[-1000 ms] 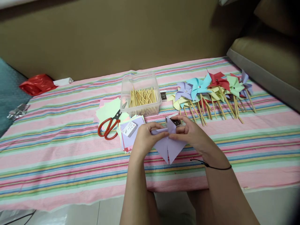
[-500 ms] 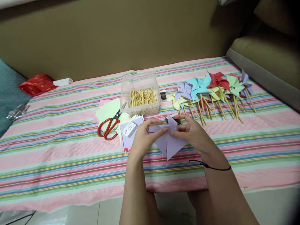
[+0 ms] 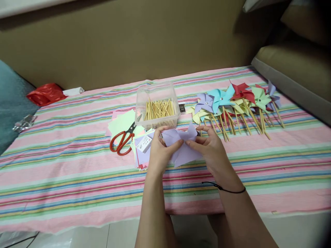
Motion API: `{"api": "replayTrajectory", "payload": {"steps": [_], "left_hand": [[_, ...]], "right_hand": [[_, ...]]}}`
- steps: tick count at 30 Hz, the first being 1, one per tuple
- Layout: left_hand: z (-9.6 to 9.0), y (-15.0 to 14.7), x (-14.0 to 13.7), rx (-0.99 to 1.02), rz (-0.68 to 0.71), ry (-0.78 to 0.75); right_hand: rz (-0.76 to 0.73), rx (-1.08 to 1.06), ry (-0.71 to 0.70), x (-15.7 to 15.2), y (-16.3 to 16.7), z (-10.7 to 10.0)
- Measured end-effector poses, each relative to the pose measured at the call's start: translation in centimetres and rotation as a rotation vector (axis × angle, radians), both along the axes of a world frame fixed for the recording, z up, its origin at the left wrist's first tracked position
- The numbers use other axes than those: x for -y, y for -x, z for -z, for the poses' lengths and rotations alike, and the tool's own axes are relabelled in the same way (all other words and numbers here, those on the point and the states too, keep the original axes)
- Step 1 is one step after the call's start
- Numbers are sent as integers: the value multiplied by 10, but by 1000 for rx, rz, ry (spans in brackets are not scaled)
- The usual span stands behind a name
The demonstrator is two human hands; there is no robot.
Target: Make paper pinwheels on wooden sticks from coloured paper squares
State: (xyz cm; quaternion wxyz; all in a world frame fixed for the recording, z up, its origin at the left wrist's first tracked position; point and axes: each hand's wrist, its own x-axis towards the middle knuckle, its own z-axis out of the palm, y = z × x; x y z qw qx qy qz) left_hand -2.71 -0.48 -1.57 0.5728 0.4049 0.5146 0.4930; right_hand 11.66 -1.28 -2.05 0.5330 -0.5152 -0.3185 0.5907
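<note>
Between my hands, above the striped cloth, is a purple sheet of paper (image 3: 184,155) with cut, curled flaps. My left hand (image 3: 164,148) pinches its left side, thumb pressed toward the middle. On the other side my right hand (image 3: 210,144) grips the paper between thumb and fingers, the thumb also near the centre. A small dark object shows partly behind the right fingers; I cannot make it out. Close to my left hand lies a stack of coloured paper squares (image 3: 141,160) with a small white box (image 3: 144,144) on top.
Orange-handled scissors (image 3: 122,141) rest partly on pale green paper (image 3: 121,120). Behind stands a clear plastic box (image 3: 158,90) of wooden sticks (image 3: 160,109). Finished pinwheels (image 3: 222,98) on sticks lie at right. A red plastic bag (image 3: 46,94) sits at far left.
The purple paper's flaps have shifted: the left one is now folded up and inward, and the lower points have turned. Both thumbs have come closer together. The view has moved slightly.
</note>
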Motion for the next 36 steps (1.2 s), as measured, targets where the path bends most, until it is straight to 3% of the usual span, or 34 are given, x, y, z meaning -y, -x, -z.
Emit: {"api": "replayTrajectory", "payload": {"steps": [7,17,23,30,36], "left_hand": [[1,-2,-1,-62,-62,5],[2,0,-1,-97,-41,13],[-2,-1,-1,42,-33,41],[-2,1,-5,215,-267,-13],[-3,-5,-3,230,-196,-31]], "right_hand": [[-4,13,-36,-1,-1,4],[1,4,-34,-1,-1,6],[85,-44,18,-3,-2,4],[220,-64,11,-7,-8,4],[236,-35,-10,-6,-4,4]]}}
